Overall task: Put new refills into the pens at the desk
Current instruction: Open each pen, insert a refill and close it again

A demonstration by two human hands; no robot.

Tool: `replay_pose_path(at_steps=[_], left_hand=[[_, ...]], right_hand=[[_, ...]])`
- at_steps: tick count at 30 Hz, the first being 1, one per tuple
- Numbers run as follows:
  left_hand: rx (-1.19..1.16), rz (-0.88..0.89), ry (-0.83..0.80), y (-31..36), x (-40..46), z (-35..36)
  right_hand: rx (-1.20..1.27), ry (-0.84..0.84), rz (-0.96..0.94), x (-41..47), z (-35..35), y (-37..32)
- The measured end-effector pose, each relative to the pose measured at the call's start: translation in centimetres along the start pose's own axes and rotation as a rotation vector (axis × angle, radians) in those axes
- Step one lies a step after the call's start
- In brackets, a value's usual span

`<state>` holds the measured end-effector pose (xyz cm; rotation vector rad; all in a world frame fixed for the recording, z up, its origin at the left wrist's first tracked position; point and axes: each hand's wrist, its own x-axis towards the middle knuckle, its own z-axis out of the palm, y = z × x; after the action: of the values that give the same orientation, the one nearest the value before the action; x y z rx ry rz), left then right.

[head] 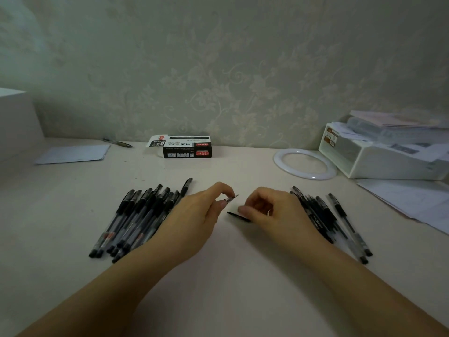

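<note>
1. Black print on the refill box [187,147] at the back of the desk [218,276] reads "1120", upside down from where you sit, with red label patches; the smaller lines are too fine to read.
2. Your left hand [194,215] pinches a short pen tip piece [232,198] between thumb and curled fingers, its metal point aimed right.
3. Your right hand [274,212] has its fingers curled, thumb and fingertips on a thin black piece [237,216] that lies just above the desk; whether it is a refill or a barrel you cannot tell.
4. One pile of black pens [136,217] lies left of your left hand, partly under the wrist.
5. Another group of pens [332,220] lies right of your right hand.
6. White ring [305,164], a white tray of papers [379,152] with an unreadable orange label, a paper sheet [73,153] and a lone pen [117,142] sit along the back.
</note>
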<state>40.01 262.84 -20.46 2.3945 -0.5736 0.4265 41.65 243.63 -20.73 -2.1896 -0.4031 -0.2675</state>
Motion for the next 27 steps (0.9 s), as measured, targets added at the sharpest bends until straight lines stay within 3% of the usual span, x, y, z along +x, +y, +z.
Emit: replay_pose_path(at_steps=[5, 12, 16, 20, 27], left_hand=[[0.007, -0.026, -0.028, -0.2, 0.0, 0.2], [-0.048, -0.057, -0.034, -0.2, 0.0, 0.3], [-0.107, -0.03, -0.006, 0.3, 0.0, 0.1], [-0.131, 0.024, -0.003, 0.6, 0.0, 0.1], [-0.147, 0.052, 0.02, 0.5, 0.0, 0.1]], right_hand=[[-0.264, -0.112, -0.103, -0.2, 0.6, 0.2], [-0.245, -0.103, -0.078, -0.4, 0.7, 0.3], [0.144, 0.018, 0.065, -0.1, 0.5, -0.6], [0.547, -0.082, 0.259, -0.3, 0.6, -1.0], [0.795, -0.105, 0.375, -0.3, 0.6, -1.1]])
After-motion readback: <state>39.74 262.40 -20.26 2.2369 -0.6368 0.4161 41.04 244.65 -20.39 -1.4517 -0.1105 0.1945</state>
